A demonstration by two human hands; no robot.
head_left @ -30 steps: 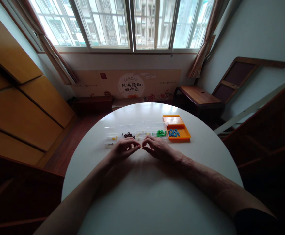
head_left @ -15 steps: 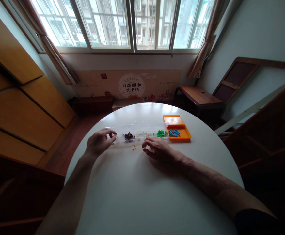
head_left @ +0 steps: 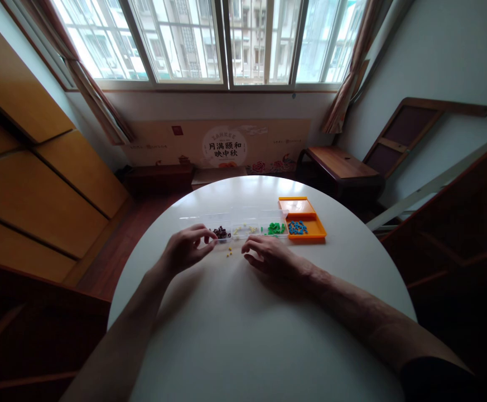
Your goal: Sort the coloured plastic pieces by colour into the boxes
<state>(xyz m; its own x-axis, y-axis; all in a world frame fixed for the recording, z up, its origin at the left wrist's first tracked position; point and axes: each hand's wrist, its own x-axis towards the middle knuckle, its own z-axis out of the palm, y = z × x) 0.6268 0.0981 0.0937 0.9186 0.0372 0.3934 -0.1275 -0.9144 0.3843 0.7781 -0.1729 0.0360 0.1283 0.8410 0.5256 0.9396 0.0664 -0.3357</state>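
Yellow beads (head_left: 228, 253) lie on the table between both hands.

The white table (head_left: 251, 335) lay bare from its near edge up to both hands. Between the left hand (head_left: 187, 250) and right hand (head_left: 270, 255) a narrow gap held a few yellow beads (head_left: 228, 253). Beyond them, the clear boxes (head_left: 243, 224) and orange tray (head_left: 304, 219) blocked the way in one row.

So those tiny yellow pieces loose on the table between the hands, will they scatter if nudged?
Probably. The yellow pieces look tiny and light, lying loose on the smooth white table, so a nudge would likely slide them. They seem rigid; pinching one looks fiddly.
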